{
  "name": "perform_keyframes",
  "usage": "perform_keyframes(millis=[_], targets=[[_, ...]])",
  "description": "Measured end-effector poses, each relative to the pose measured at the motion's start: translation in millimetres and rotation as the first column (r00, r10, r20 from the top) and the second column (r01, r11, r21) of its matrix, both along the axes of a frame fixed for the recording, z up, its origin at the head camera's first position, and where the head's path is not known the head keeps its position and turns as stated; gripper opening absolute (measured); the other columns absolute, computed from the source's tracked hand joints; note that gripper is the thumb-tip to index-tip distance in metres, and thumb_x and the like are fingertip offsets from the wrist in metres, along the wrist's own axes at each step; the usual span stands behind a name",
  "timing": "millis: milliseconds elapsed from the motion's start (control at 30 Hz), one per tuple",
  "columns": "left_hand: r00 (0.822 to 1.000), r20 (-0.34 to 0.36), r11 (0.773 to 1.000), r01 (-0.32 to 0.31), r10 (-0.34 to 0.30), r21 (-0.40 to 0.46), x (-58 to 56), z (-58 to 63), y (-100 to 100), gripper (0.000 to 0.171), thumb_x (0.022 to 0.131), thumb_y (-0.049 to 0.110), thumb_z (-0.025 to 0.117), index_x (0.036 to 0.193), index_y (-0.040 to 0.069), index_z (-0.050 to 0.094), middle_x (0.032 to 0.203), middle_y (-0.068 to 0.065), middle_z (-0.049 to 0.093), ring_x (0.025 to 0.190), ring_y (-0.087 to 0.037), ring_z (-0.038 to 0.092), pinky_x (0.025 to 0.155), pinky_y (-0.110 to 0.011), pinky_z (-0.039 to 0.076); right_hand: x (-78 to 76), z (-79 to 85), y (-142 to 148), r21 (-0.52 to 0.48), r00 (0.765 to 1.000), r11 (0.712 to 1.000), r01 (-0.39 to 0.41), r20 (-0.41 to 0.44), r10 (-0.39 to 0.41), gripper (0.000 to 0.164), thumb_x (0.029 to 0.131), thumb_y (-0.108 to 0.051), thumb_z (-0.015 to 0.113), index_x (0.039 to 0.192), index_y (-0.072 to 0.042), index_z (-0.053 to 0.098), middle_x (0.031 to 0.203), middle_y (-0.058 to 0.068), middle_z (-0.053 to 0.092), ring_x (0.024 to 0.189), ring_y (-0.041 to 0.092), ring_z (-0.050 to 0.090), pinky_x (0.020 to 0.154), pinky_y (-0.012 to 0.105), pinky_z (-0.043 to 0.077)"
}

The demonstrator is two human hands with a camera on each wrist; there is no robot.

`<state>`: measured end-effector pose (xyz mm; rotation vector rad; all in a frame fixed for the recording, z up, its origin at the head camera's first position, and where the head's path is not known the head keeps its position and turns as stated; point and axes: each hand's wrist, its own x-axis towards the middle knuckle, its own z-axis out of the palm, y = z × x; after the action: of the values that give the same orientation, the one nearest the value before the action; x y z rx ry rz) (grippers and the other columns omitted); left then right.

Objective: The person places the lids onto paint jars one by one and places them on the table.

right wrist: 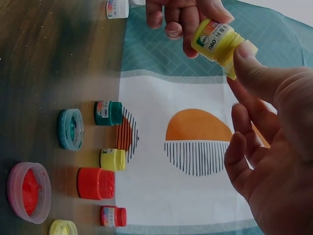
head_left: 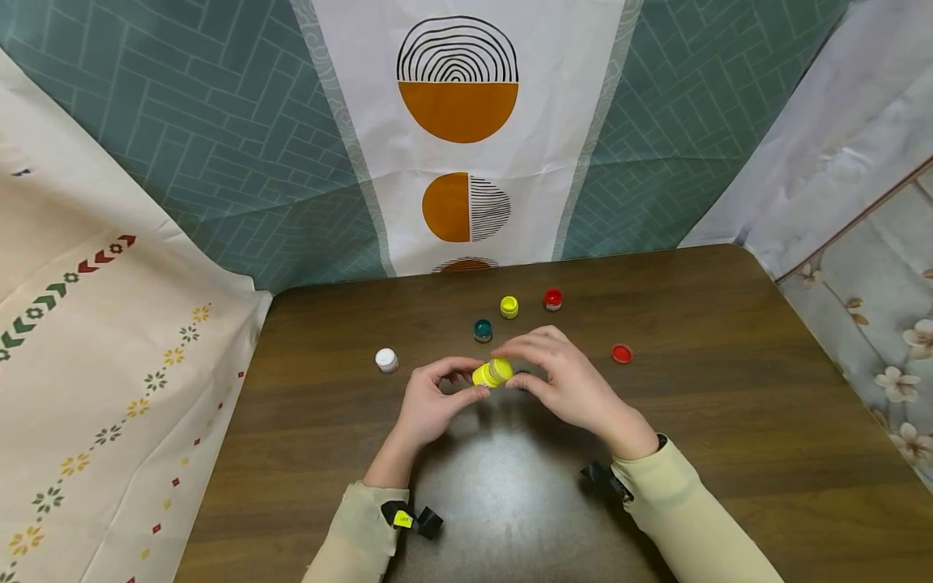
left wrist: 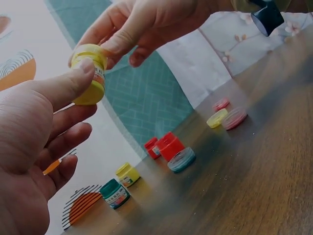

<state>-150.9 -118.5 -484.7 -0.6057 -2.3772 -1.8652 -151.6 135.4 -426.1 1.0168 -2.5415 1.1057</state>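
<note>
A small yellow paint jar (right wrist: 213,40) is held up off the table in front of me, its label visible in the right wrist view. My left hand (head_left: 430,402) grips the jar body between thumb and fingers. At the jar's neck is a yellow lid (right wrist: 248,49), pinched by the thumb and fingers of my right hand (head_left: 561,379). The threaded neck shows between lid and body. In the left wrist view, the left thumb (left wrist: 80,73) lies along the jar's side, with the other fingers spread below.
A white jar (head_left: 386,360) stands at left. Farther back are green (head_left: 483,330), yellow (head_left: 509,307) and red (head_left: 553,300) jars. A larger red jar (right wrist: 95,183) and a teal lid (right wrist: 71,129) stand near them; a red lid (head_left: 622,354) lies at right.
</note>
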Motion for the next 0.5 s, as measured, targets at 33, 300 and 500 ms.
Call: perform_keyframes(millis=[33, 300, 500], targets=[[1.0, -0.004, 1.0, -0.003, 0.003, -0.003, 0.1, -0.1, -0.1, 0.032, 0.086, 0.009, 0.092, 0.116, 0.013, 0.082, 0.099, 0.002, 0.076, 0.09, -0.033, 0.066, 0.079, -0.046, 0.053, 0.2, -0.4, -0.1, 0.009, 1.0, 1.0, 0.0, -0.004, 0.0, 0.043, 0.089, -0.013, 0.088, 0.13, -0.015, 0.076, 0.13, -0.001, 0.073, 0.12, 0.021, 0.058, 0.093, 0.044, 0.054], [1.0, 0.007, 1.0, 0.01, -0.01, -0.024, 0.9, 0.1, -0.1, 0.03, 0.086, 0.01, 0.092, 0.114, 0.012, 0.082, 0.098, 0.001, 0.076, 0.091, -0.03, 0.067, 0.081, -0.055, 0.053, 1.0, -0.2, -1.2, 0.053, 0.999, 0.998, -0.024, -0.022, 0.025, 0.042, 0.088, -0.008, 0.088, 0.127, -0.016, 0.078, 0.128, -0.005, 0.074, 0.116, 0.019, 0.057, 0.092, 0.041, 0.054], [1.0, 0.012, 1.0, 0.021, -0.021, -0.017, 1.9, 1.6, 0.2, 0.03, 0.085, 0.01, 0.093, 0.113, 0.012, 0.083, 0.097, 0.001, 0.075, 0.089, -0.029, 0.066, 0.081, -0.06, 0.053, 0.8, 0.5, -1.3, 0.071, 0.997, 0.996, -0.049, -0.05, 0.053, 0.043, 0.086, -0.005, 0.089, 0.126, -0.018, 0.079, 0.127, -0.008, 0.074, 0.114, 0.017, 0.057, 0.091, 0.038, 0.053]])
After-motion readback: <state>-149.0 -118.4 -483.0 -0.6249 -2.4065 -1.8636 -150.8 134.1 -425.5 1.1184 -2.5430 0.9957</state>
